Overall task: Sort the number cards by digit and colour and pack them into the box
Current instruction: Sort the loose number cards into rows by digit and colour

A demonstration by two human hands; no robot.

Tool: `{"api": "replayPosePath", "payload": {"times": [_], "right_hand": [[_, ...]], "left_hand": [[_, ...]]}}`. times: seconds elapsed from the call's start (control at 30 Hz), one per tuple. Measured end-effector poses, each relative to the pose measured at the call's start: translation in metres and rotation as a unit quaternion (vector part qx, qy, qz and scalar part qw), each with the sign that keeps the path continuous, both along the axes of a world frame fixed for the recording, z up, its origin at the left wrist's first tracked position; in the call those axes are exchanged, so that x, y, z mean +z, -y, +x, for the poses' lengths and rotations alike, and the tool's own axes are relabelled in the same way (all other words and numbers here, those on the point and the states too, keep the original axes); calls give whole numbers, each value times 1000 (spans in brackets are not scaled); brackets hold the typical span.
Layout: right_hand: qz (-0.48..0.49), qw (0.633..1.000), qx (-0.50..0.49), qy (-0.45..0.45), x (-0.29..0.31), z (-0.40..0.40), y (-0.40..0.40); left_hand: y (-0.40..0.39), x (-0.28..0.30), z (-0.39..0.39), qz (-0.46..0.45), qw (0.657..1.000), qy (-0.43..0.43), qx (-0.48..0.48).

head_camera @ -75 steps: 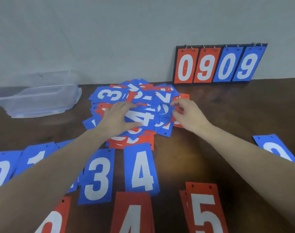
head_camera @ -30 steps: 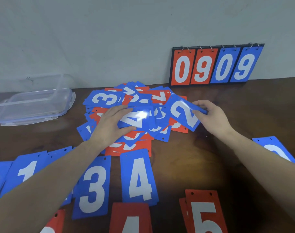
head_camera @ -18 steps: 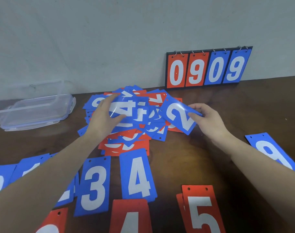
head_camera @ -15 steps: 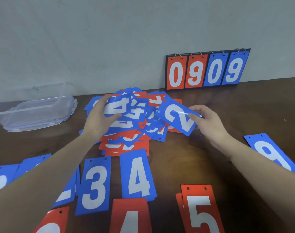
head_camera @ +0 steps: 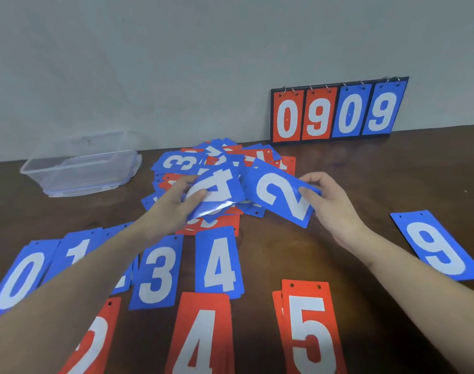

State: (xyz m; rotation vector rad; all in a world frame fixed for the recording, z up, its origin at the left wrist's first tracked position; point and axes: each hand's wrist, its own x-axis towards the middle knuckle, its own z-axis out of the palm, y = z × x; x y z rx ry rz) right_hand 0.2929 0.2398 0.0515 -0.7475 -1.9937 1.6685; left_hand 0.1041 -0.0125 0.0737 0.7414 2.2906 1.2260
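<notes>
We were mid-sort: our left hand (head_camera: 176, 205) held a blue 4 card (head_camera: 217, 191), our right hand (head_camera: 335, 203) pinched a blue 2 card (head_camera: 280, 194) over the unsorted pile (head_camera: 222, 163). Sorted stacks lined the desk (head_camera: 365, 171); the box (head_camera: 79, 168) seemingly held nothing.

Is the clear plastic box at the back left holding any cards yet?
Empty. The clear plastic box shows only table and wall through its walls, no red or blue inside.
</notes>
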Motion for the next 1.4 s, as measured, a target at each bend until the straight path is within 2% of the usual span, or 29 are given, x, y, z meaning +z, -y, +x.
{"api": "replayPosePath", "payload": {"times": [0.1, 0.3, 0.47, 0.57, 0.73, 0.93, 1.13, 1.3, 1.4], "right_hand": [[-3, 1000, 9, 0, -4, 13, -2], [-19, 999, 32, 14, -11, 34, -1], [-47, 994, 99, 26, -9, 40, 11], [-62, 985, 159, 37, -6, 37, 24], [-94, 970, 219, 41, 6, 26, 56], [-84, 976, 193, 47, 18, -6, 102], [-11, 973, 206, 104, 22, -62, 159], [-85, 961, 241, 104, 14, -108, 209], [-95, 956, 247, 123, 13, -129, 234]], "left_hand": [[5, 1, 17, -5, 999, 33, 15], [19, 8, 54, 24, 998, -2, 62], [45, 15, 81, 28, 990, -32, 137], [71, 18, 99, 20, 984, -10, 176], [120, 21, 116, 82, 972, 45, 214], [170, 20, 100, 129, 952, 20, 275], [222, 17, 64, 181, 934, 38, 306], [264, 9, 33, 245, 911, 77, 324], [289, 6, 17, 262, 909, 93, 311]]}}
